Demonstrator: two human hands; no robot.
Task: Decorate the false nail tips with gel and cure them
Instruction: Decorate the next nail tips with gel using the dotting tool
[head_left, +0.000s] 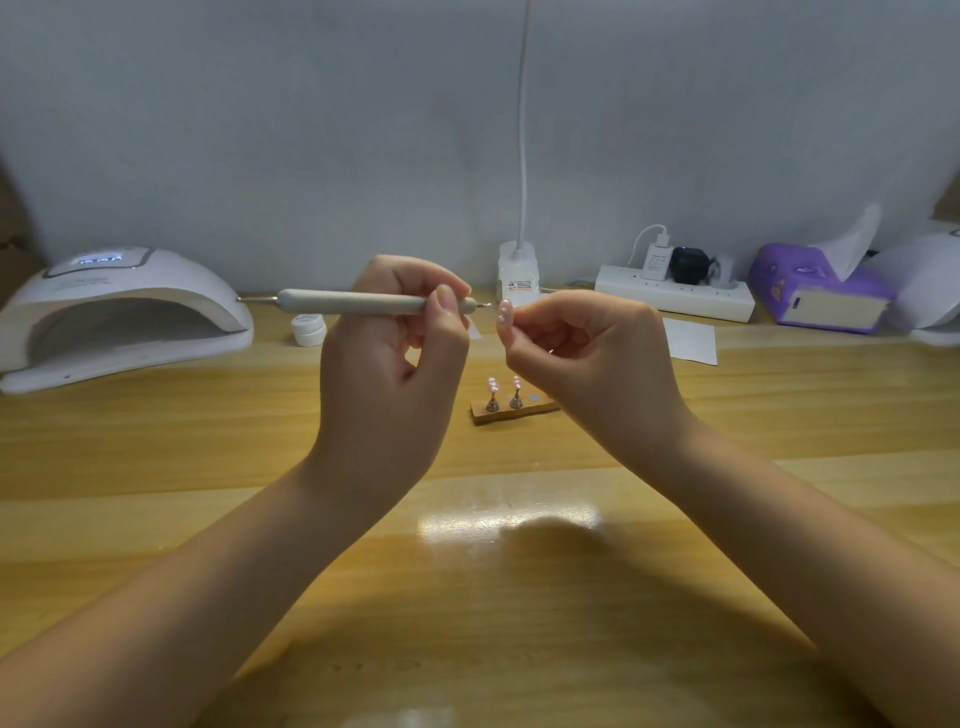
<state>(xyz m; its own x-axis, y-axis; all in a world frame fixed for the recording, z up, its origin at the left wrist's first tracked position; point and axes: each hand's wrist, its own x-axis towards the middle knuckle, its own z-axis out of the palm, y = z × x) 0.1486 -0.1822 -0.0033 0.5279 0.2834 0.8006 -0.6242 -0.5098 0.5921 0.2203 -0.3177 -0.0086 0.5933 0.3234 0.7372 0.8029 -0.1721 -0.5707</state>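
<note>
Worktop (208, 519) of pale wood runs under my forearms. Above it my left hand (387, 358) pinches a grey dotting pen (363, 302), held level with its metal point aimed right. My right hand (582, 348) pinches a pink nail tip (505, 313) between curled fingers (535, 317), upright and just beside the pen's point; whether they touch I cannot tell. Beyond my hands a small wooden stand (511, 410) carries two more decorated tips (491, 385) on metal posts. Farther left a white gel pot (309, 329) sits near the curing lamp (119, 317), whose display is lit. At the back wall stand a lamp base (517, 278), a power strip (675, 299), a paper slip (691, 341) and a purple tissue box (821, 291).
</note>
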